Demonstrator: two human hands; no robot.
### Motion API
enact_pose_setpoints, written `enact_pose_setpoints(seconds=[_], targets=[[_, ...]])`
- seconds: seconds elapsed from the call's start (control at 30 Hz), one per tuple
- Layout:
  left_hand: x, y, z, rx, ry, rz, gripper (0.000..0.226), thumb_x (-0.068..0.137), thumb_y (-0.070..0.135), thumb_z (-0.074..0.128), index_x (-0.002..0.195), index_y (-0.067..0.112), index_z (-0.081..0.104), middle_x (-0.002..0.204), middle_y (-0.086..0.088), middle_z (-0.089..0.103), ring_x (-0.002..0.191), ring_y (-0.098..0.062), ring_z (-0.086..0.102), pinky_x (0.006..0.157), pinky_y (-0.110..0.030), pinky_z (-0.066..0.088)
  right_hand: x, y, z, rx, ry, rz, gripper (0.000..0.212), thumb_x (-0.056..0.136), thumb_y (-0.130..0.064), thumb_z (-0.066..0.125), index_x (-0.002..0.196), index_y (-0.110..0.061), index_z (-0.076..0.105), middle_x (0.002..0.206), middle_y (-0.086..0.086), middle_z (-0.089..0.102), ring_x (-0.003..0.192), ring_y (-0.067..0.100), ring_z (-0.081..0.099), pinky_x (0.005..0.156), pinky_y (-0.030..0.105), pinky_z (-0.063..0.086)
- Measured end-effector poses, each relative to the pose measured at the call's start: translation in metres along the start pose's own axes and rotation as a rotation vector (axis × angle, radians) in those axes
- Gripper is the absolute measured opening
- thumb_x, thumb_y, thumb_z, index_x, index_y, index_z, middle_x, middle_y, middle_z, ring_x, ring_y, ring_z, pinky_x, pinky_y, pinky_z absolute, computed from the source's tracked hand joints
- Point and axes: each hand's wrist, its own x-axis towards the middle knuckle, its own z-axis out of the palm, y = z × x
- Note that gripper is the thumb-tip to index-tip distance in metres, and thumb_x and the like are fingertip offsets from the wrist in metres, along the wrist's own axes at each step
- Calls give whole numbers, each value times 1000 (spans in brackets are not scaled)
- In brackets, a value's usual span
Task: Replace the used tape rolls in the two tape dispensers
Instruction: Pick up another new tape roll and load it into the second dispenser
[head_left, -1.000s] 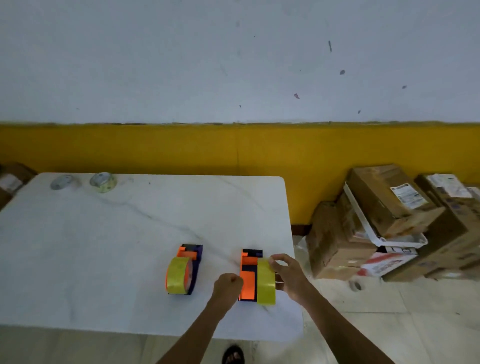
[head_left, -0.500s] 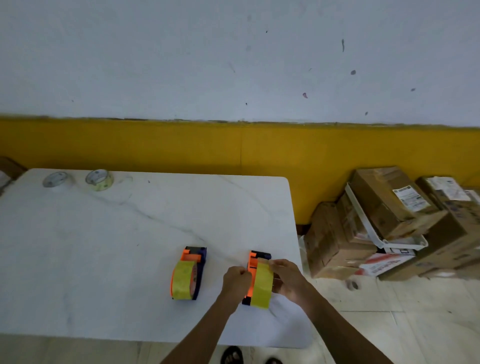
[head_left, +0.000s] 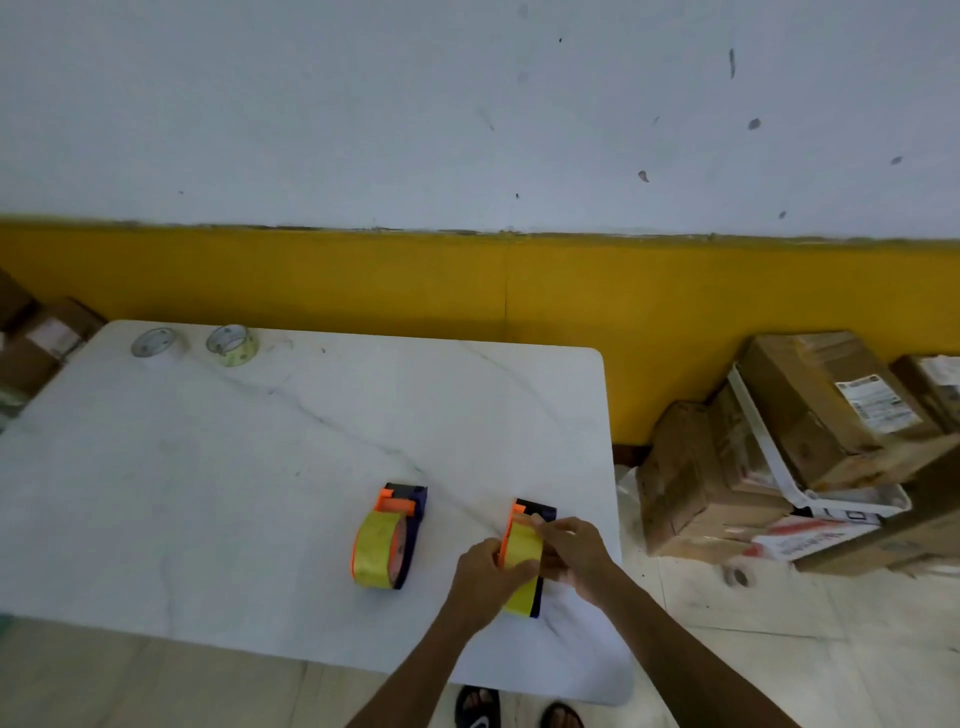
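Note:
Two orange-and-dark-blue tape dispensers stand on the white marble table, each loaded with a yellow tape roll. The left dispenser stands alone with its yellow roll facing me. The right dispenser sits near the table's right edge. My left hand grips it from the left, over its yellow roll. On the right side, my right hand holds it with fingertips on top of the roll. Two nearly used-up rolls, a clear one and a yellowish one, lie at the far left corner.
Cardboard boxes are stacked on the floor to the right of the table, with another box at the far left. A white and yellow wall runs behind. My feet in sandals show under the near table edge.
My left hand has closed in from beside the right dispenser onto it and its roll. My right hand has shifted on top of the roll. The camera has moved slightly closer.

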Motion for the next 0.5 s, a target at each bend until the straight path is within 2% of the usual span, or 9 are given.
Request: enact_pose_setpoints(seconds=[0.1,0.17,0.23,0.4,0.5], targets=[[3,-5,-1,108,23,65,43,81,54,64,80,11,62,69,5,57,61,-5,51,55,-17,38,3,-1,1,-127,42,-32,42,78,-39,76,93,-3,61,78,16,66,63,26,63,60,37,58],[4,-8,-2,121,26,87,42,81,58,60,73,17,56,65,5,52,57,-4,47,56,-21,37,3,-2,0,-243,49,-57,43,80,-45,72,93,-6,61,78,11,65,62,20,61,54,28,53],[4,-10,-2,112,28,104,45,81,61,57,72,17,56,63,6,50,57,-5,46,58,-24,38,2,-6,-3,-319,42,-99,41,81,-46,70,92,-8,62,79,9,63,64,18,59,53,26,50],[2,-12,0,110,29,122,51,78,65,52,77,15,59,63,6,53,58,-5,49,59,-27,40,11,-22,-4,-636,-31,-301,25,80,-41,72,88,-17,70,85,0,68,80,18,62,73,35,52],[2,-13,0,106,32,127,48,82,60,54,77,12,59,62,6,51,56,-3,46,57,-23,38,14,-31,0,-781,-113,-413,10,81,-32,73,83,-23,70,89,-3,71,85,14,63,76,26,49]])
